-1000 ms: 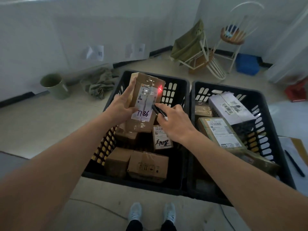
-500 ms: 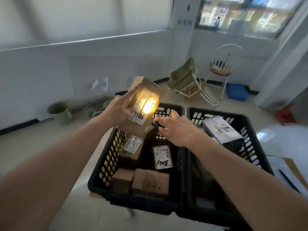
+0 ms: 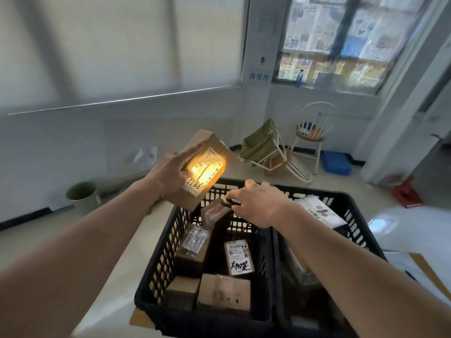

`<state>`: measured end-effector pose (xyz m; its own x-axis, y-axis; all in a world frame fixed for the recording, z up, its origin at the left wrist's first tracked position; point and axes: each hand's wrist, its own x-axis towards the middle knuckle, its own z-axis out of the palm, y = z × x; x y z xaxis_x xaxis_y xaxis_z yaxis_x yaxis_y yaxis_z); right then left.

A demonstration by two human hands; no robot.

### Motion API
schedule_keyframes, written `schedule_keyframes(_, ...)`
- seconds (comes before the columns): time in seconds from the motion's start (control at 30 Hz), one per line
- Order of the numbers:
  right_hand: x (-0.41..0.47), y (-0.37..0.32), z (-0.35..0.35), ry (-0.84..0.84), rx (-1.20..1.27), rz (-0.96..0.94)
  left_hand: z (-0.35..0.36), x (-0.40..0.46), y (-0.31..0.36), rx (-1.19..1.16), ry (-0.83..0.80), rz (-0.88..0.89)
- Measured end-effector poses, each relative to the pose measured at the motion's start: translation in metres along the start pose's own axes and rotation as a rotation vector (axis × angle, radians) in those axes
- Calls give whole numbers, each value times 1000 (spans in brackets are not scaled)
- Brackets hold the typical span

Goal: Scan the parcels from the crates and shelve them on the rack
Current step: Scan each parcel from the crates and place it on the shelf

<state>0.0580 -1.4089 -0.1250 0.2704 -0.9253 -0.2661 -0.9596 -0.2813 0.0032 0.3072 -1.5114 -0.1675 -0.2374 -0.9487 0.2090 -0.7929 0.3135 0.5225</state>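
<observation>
At about nine o'clock on the floor stands a green bucket (image 3: 83, 195), well apart from the work. Moving right, the left hand (image 3: 168, 173) holds a cardboard parcel (image 3: 203, 169) up above the far-left corner of the left crate (image 3: 156, 269), at roughly eleven o'clock from that crate's middle. The fingers wrap one long side and the thumb comes over the label face, so this grip is closed on the parcel. A warm yellow scanner glow falls across its white label, beside handwritten digits. The box looks stiff, taped and light enough for one hand; its tape may be slick, so I would judge a hold across the two long sides, clear of the barcode, to be the safest.

Further right, the right hand (image 3: 258, 203) is curled around a small dark scanner (image 3: 228, 203), aimed toward ten o'clock at the label; this grip is closed on the scanner. Beneath it the left crate holds several more small cartons, one with a white label (image 3: 239, 259) and handwriting.

At about three o'clock, the right crate (image 3: 353, 223) touches the left one side by side and carries a white parcel (image 3: 319, 213) near its far end. Beyond, at one o'clock, stand a tipped chair with a green cloth and an upright white chair. No rack is in view.
</observation>
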Motion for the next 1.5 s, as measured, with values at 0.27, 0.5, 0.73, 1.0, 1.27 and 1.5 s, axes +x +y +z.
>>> schedule_keyframes(0.27, -10, -5, -6, -47, -47, 1, -7, 5, -5, 81, 36, -19)
schedule_keyframes(0.5, -11, -4, -6, -19, -36, 17, -3, 5, -5, 105, 30, -35)
schedule_keyframes(0.73, -3, 2, -4, 213, 262, 58, -13, -5, 12, -306, -8, -137)
schedule_keyframes(1.0, 33, -6, 6, 568, 975, 80, -37, -54, 49, -585, 54, -234)
schedule_keyframes(1.27, 20, -18, 3, 611, 1191, -290, -43, -135, 102, -670, 299, -292)
schedule_keyframes(1.5, -33, -60, 0, 365, 1465, -610, -50, -234, 157, -580, 567, -431)
